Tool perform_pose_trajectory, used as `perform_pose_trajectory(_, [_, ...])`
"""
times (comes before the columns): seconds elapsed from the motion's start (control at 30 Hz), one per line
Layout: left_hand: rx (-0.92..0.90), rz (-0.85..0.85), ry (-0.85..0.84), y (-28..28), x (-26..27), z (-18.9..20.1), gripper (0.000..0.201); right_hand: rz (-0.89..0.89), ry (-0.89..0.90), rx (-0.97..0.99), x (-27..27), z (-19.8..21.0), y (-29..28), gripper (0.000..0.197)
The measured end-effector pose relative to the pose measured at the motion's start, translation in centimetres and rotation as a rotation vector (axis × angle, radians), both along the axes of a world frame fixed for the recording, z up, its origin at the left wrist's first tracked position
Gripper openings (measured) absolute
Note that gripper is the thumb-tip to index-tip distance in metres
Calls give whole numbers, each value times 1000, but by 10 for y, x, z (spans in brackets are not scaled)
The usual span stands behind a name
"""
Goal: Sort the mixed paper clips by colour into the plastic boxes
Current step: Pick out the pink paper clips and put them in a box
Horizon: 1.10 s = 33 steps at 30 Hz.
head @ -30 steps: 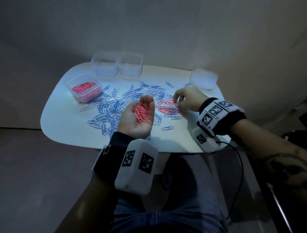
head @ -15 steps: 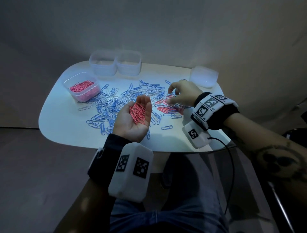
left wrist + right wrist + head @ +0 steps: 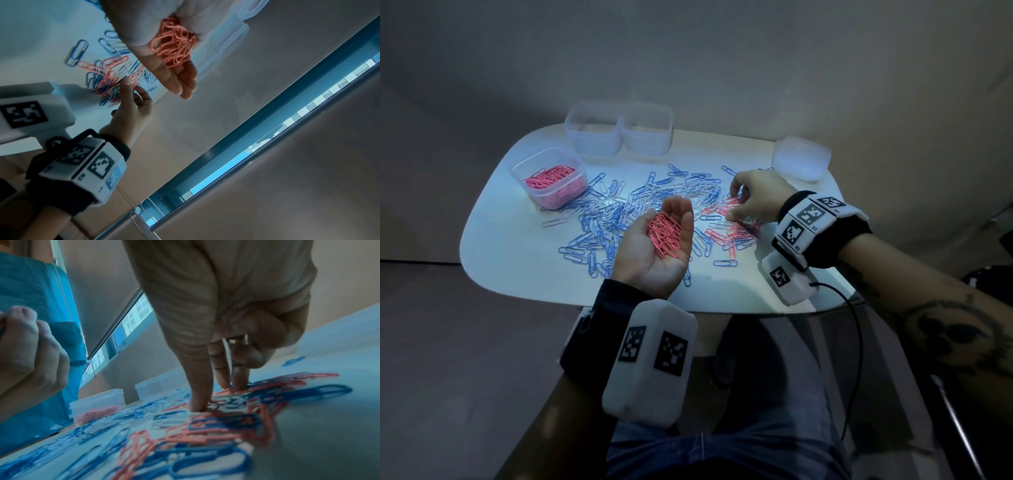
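Two hands share the work. Your left hand (image 3: 654,246) lies palm up over the near part of the bench (image 3: 517,267), fingers loosely cupped round a heap of pink clips (image 3: 665,237). Your right hand (image 3: 758,195) is down on the mixed pile (image 3: 726,222), fingertips (image 3: 197,405) pressing into the tangle of pink, blue and white clips; whether they have pinched one yet you cannot tell.

What the coming move turns on: the loose pink clips lie directly under and just near of your right fingertips, to the right of the cupped left palm, so the right hand is the nearer picker and the left palm sits close beside it to receive. They lie at all angles, with no common long axis.

Four boxes show: one pink box (image 3: 549,181) at the far left, partly filled and well apart from the right hand; two empty boxes (image 3: 619,133) touching at the far edge; one more box (image 3: 801,157) far right, seemingly upturned. Clips are too many to count; blue (image 3: 599,240) is the largest share.
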<state>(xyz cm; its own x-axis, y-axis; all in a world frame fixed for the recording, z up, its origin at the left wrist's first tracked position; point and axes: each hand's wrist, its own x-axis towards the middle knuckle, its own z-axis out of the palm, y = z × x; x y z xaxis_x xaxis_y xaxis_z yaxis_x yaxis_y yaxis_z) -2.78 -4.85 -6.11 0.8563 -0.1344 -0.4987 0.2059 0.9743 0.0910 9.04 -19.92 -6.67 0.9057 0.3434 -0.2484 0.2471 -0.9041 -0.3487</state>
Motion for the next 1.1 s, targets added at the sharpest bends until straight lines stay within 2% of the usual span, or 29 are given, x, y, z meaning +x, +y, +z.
perform_pose_trajectory(0.23, [-2,9,-11,1,-2,2,57,-18,11,-43,2,0,8,26])
perform_pose_trajectory(0.37, [1,0,-10,0,-3,2,58,32,16,-96,-1,2,13,21])
perform_pose_trajectory(0.6, [13,-6,-28,0,-5,2,62,194,-189,-335,-10,5,20,9])
perform_pose_trajectory(0.7, [15,-4,-22,-1,-4,1,64,212,-230,-358,-10,6,21,29])
perform_pose_trajectory(0.77, [13,4,-21,-3,-3,0,64,212,-202,-325,-7,5,20,36])
perform_pose_trajectory(0.87, [14,8,-18,-4,-1,-3,64,149,-146,-234,-5,8,15,18])
perform_pose_trajectory(0.97, [11,9,-20,-3,2,-5,66,56,-66,2,2,14,1,14])
perform_pose_trajectory(1.1, [30,-1,-17,-4,6,-8,65,-106,271,415,2,23,-18,9])
